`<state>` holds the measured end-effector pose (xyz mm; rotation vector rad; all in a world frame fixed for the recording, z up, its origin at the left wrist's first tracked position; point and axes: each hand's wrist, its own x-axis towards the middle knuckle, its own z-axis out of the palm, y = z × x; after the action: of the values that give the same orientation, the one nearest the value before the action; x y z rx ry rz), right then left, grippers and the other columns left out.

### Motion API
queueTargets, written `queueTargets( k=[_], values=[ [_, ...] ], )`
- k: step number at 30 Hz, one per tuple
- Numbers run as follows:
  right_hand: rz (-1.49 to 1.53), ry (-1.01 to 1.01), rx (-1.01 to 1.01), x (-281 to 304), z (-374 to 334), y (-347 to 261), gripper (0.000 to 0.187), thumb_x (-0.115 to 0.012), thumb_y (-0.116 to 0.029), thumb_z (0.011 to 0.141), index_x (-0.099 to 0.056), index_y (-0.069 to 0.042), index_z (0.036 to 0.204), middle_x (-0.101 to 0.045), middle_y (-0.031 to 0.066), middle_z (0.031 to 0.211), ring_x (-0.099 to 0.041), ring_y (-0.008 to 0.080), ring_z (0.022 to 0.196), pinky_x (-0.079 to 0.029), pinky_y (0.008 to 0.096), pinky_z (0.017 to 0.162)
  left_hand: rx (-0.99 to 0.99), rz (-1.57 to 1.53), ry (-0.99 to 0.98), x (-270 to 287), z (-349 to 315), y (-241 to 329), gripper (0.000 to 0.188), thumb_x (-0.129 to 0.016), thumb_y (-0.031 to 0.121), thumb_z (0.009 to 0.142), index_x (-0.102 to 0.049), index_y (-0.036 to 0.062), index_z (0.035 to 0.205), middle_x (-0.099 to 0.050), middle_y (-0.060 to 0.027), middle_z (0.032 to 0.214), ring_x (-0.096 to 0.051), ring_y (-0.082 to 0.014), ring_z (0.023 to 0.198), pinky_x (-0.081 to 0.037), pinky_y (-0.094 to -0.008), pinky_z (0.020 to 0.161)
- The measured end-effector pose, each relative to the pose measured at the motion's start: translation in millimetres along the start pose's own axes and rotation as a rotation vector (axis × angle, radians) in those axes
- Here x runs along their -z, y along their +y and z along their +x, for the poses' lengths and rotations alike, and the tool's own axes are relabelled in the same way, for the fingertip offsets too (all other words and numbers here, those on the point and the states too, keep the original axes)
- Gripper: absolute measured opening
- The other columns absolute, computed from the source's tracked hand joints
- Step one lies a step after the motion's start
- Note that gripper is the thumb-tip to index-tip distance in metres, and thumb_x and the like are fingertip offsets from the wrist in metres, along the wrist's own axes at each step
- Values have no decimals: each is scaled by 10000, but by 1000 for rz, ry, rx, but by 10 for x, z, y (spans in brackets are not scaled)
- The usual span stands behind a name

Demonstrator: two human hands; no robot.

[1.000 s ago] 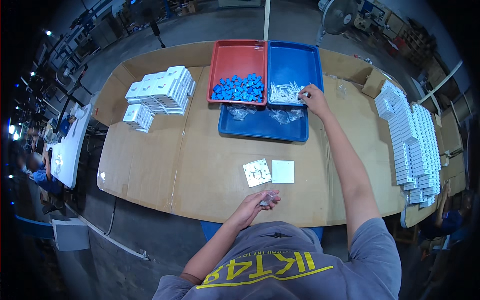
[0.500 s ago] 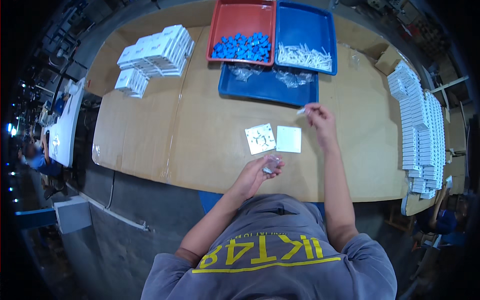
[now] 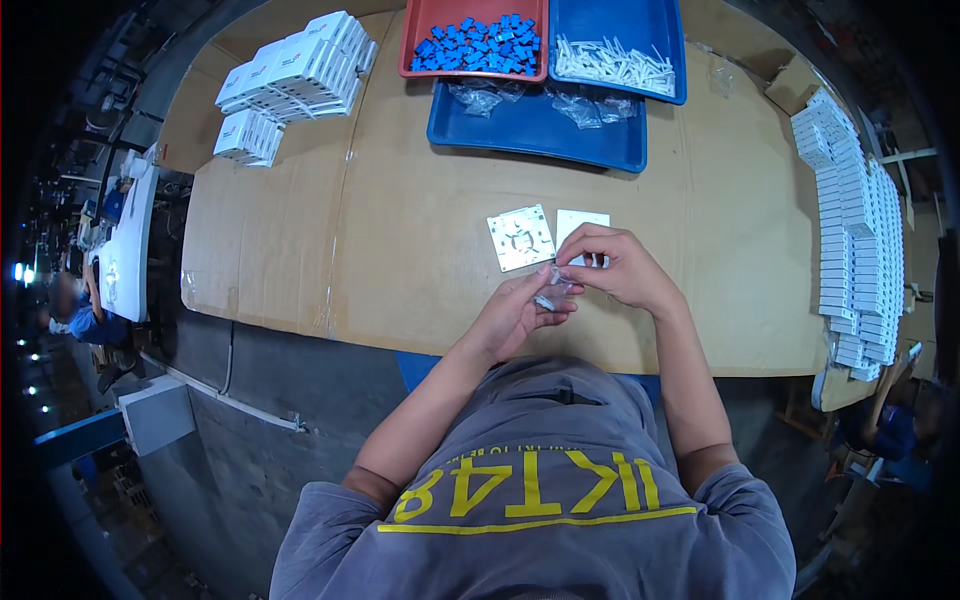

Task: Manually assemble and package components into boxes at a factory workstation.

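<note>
My left hand [image 3: 515,318] is closed around a small clear plastic bag [image 3: 562,292] with a few white pieces inside. My right hand [image 3: 625,270] pinches at the bag's mouth, its fingertips meeting those of the left. A small white piece [image 3: 556,274] shows partly at these fingertips; its exact kind is hidden. Just beyond the hands lies a square white plate [image 3: 520,238] with holes and a cut-out pattern. Beside it, a plain white square plate [image 3: 580,220] is partly covered by my right hand.
A red tray [image 3: 475,72] holds blue parts, and a blue tray [image 3: 615,12] holds white plugs. Under them, another blue tray [image 3: 540,145] contains clear bags. White boxes [image 3: 300,75] are stacked at the far left, and white units [image 3: 845,240] along the right edge. Other people sit at both sides.
My right hand has come down and left from near the lower blue tray, carrying a small white piece to the bag in my left hand. The view has shifted slightly.
</note>
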<state>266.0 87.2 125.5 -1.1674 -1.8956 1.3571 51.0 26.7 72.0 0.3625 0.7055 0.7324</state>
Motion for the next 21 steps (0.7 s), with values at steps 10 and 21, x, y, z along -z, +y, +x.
queueTargets(
  k=[10, 21],
  values=[
    [-16, -245, 51, 102, 174, -4, 123, -764, -31, 858, -788, -31, 978, -717, 60, 1134, -678, 204, 1023, -537, 343, 895, 5, 50, 36, 29, -19, 20, 431, -470, 378, 1134, -618, 16, 1316, -721, -127, 1194, -726, -210, 1024, -601, -366, 899],
    [-134, -377, 123, 137, 210, -135, 144, -712, -102, 940, -777, -20, 1040, -718, 77, 1193, -692, 229, 1048, -542, 349, 930, 2, 5, -51, 75, 20, -5, 463, -510, 451, 1111, -643, 48, 1293, -720, -91, 1174, -715, -175, 1028, -581, -332, 883]
  ],
)
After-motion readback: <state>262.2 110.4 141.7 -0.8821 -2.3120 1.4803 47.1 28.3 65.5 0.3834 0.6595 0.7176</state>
